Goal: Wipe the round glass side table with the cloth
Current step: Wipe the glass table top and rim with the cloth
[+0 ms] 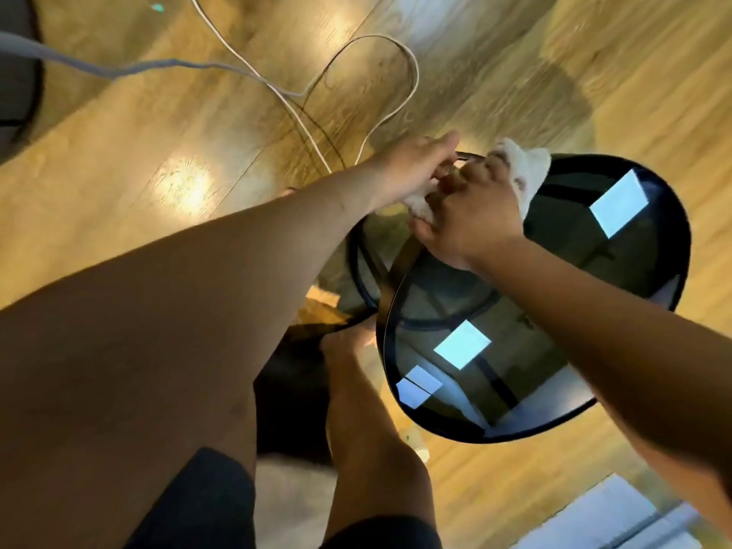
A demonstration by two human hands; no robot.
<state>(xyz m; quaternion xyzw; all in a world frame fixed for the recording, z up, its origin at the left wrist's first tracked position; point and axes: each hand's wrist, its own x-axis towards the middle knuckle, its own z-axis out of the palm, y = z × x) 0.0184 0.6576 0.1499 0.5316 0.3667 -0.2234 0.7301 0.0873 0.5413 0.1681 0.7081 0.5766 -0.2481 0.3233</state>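
Note:
The round glass side table [618,287] has a dark top in a black rim and fills the right middle of the head view, reflecting bright ceiling lights. A white fluffy cloth [525,172] lies bunched at the table's far left edge. My right hand [471,215] presses down on the cloth and grips it. My left hand [416,164] reaches in from the left to the same spot, its fingers on the cloth's near end by the rim. A lower ring of the table frame shows through the glass.
White cables [380,101] loop across the wooden floor [198,124] just beyond the table. A dark curved furniture base [20,81] sits at the far left. My bare legs [364,449] stand beside the table, and a pale rug [289,493] lies below them.

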